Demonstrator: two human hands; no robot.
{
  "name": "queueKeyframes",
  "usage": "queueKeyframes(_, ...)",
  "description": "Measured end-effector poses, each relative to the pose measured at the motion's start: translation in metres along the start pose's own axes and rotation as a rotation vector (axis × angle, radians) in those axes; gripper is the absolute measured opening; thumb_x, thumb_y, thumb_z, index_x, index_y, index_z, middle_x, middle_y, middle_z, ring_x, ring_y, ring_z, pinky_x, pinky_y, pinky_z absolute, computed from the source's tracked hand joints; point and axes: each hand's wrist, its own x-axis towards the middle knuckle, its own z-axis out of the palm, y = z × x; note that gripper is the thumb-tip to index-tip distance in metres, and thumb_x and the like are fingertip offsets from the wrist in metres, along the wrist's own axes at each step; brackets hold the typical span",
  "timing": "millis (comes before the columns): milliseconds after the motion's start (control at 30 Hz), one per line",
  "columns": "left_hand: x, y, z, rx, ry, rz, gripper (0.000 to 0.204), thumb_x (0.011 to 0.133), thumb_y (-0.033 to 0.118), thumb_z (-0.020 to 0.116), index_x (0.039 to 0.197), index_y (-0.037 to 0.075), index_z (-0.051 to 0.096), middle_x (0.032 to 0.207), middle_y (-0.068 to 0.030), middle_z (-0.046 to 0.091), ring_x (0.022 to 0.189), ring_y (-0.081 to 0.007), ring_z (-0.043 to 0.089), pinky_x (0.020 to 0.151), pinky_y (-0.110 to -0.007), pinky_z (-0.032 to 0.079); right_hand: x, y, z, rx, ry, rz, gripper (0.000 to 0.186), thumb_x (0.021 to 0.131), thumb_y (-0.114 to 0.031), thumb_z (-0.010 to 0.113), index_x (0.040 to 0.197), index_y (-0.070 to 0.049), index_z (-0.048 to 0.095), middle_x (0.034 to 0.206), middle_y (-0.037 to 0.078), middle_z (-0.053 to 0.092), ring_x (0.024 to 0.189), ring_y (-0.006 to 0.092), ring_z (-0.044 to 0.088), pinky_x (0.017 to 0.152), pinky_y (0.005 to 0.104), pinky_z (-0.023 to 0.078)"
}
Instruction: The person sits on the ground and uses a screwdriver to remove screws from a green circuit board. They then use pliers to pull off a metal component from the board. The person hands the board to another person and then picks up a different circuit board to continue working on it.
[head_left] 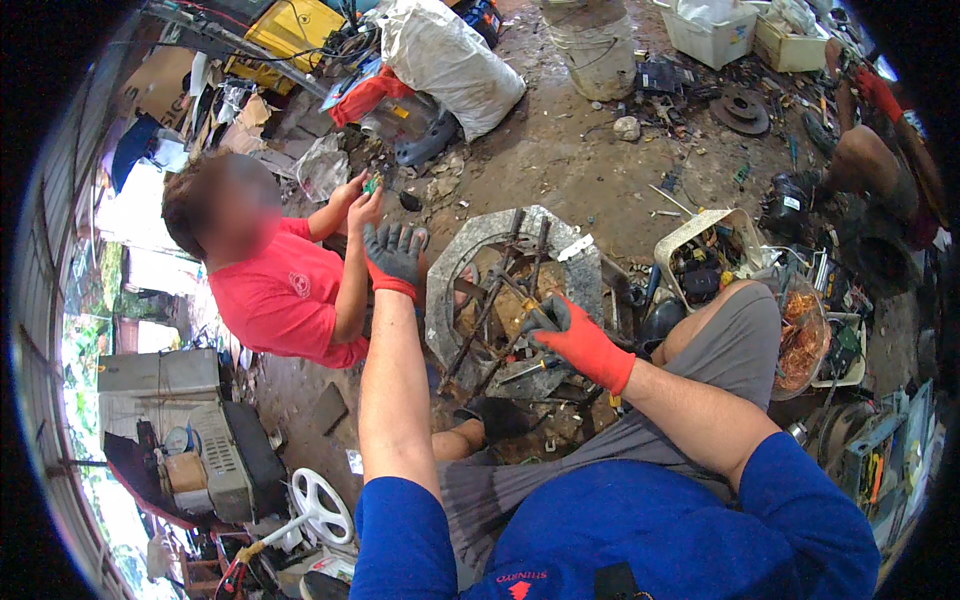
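My left hand (395, 262), in a red and grey glove, is raised at left of centre, fingers spread and apparently empty, just below a co-worker's hands (362, 205) holding a small green item (371, 186). My right hand (585, 340), gloved alike, grips a tool with a yellowish handle (530, 305) over an octagonal metal ring (452, 255). Dark rusty bars (500, 280) cross the ring. Small tools and scraps lie below my right hand, partly hidden by it and the bars.
A co-worker (280, 300) sits at left; another person (870, 165) at right. Around are a white sack (440, 70), a bucket (590, 55), a beige bin (725, 225), a basin of copper wire (800, 340), a brake disc (740, 112) and heaped scrap (170, 400).
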Motion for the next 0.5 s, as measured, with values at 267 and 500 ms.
queueKeyframes(267,-0.017,-0.007,-0.021,-0.001,-0.175,-0.059,0.041,0.094,0.054,0.057,0.114,0.019,0.058,0.118,-0.0077,0.061,0.119,-0.0323,0.055,0.104,-0.053,0.041,0.001,0.015,0.006,-0.084,0.071,0.032,0.061,0.084,-0.023,0.073,0.134,0.002,0.047,0.126,0.019,0.063,0.114,0.026,0.061,0.098,0.0366,0.046)
queueKeyframes(500,-0.045,-0.01,-0.013,0.112,-0.046,-0.1,0.048,0.098,0.049,0.051,0.135,0.018,0.051,0.136,-0.009,0.057,0.124,-0.0332,0.051,0.106,-0.05,0.038,0.026,0.065,0.005,0.003,0.028,-0.012,0.06,0.084,-0.021,0.073,0.134,0.001,0.048,0.123,0.016,0.063,0.115,0.0238,0.06,0.1,0.0351,0.045)
